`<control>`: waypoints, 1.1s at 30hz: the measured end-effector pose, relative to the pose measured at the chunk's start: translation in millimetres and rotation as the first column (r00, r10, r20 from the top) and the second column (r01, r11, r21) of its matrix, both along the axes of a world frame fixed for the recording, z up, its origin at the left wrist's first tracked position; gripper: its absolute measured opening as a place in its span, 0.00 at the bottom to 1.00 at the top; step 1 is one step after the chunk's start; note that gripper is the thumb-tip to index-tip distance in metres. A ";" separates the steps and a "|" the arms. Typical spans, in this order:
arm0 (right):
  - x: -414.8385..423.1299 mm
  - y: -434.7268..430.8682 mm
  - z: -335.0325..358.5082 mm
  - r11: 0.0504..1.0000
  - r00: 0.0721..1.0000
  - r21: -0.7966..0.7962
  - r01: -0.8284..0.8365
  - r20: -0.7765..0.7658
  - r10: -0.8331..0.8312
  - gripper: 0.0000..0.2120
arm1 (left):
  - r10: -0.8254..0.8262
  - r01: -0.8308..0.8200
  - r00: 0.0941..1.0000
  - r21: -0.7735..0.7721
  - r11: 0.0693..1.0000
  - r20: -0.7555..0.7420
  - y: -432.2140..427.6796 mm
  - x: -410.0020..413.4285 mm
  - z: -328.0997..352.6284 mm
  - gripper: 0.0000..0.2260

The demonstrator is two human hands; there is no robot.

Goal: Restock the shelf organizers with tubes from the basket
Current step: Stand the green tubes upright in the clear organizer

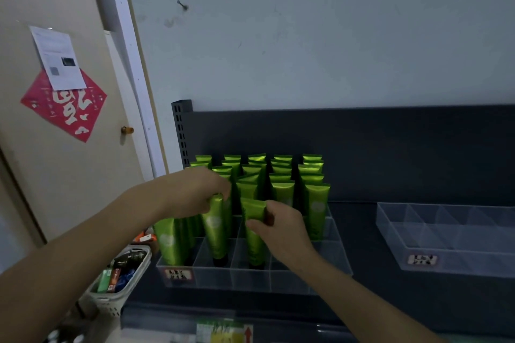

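A clear shelf organizer (250,277) on the dark shelf holds several rows of upright green tubes (282,192). My left hand (195,193) grips the top of one green tube (216,231) standing cap down in a front compartment. My right hand (281,227) pinches the top of a second green tube (255,242) in the compartment beside it. A white basket (111,301) sits low at the left with a few small packaged items in it.
A second clear organizer (446,234) with nothing in its compartments stands at the right on the shelf (376,295). A slotted shelf upright (181,131) rises at the back left. A door with a red paper and a knob (127,130) is at the left.
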State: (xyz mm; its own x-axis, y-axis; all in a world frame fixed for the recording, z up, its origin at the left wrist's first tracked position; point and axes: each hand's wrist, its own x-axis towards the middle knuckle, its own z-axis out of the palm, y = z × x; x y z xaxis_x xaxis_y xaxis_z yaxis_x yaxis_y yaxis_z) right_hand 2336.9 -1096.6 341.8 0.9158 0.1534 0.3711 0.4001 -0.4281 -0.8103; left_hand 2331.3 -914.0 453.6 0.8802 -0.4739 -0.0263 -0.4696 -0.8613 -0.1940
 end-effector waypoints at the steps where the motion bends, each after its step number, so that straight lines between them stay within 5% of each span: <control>1: -0.6 -0.6 -0.3 1.000 1.000 -0.008 0.001 -0.001 -0.001 0.13 | 0.006 -0.005 1.000 0.019 1.000 -0.011 -0.4 0.3 -4.6 0.17; 6: -4.6 -4.3 0.5 1.000 1.000 0.005 -0.016 -0.004 0.016 0.08 | 0.012 -0.011 1.000 0.050 0.999 -0.021 -0.7 1.8 -13.9 0.19; 12: -16.2 -17.2 6.5 1.000 1.000 0.016 0.025 -0.002 -0.025 0.28 | 0.035 -0.037 0.997 0.033 0.999 0.066 -12.8 -8.1 -5.2 0.30; 17: -40.2 -60.1 11.9 0.992 0.992 0.072 0.108 0.052 -0.112 0.28 | -0.153 0.177 0.947 -0.062 0.982 0.281 -59.1 -33.4 1.1 0.29; 20: -59.8 -108.1 9.8 0.967 0.970 0.123 0.223 0.070 -0.232 0.25 | -0.274 0.311 0.918 -0.093 0.946 0.286 -104.1 -48.2 -14.6 0.28; 26: -124.3 -227.5 -18.0 0.829 0.827 0.024 0.559 0.066 -0.559 0.17 | -0.515 0.523 0.852 -0.211 0.826 0.093 -215.8 -67.4 -72.1 0.28; 33: -230.3 -338.2 -96.3 0.590 0.597 -0.269 0.761 -0.064 -0.799 0.09 | -0.765 0.716 0.640 -0.305 0.628 -0.072 -358.4 -104.0 -149.4 0.26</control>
State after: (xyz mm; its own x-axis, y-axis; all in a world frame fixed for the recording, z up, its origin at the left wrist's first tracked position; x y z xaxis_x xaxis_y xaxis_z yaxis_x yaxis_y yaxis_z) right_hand 2106.6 -1434.8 245.5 0.7577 -0.5999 0.2569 -0.2916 -0.6634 -0.6891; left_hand 2227.3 -1272.4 304.3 0.2170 -0.9745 0.0564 -0.9713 -0.2098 0.1121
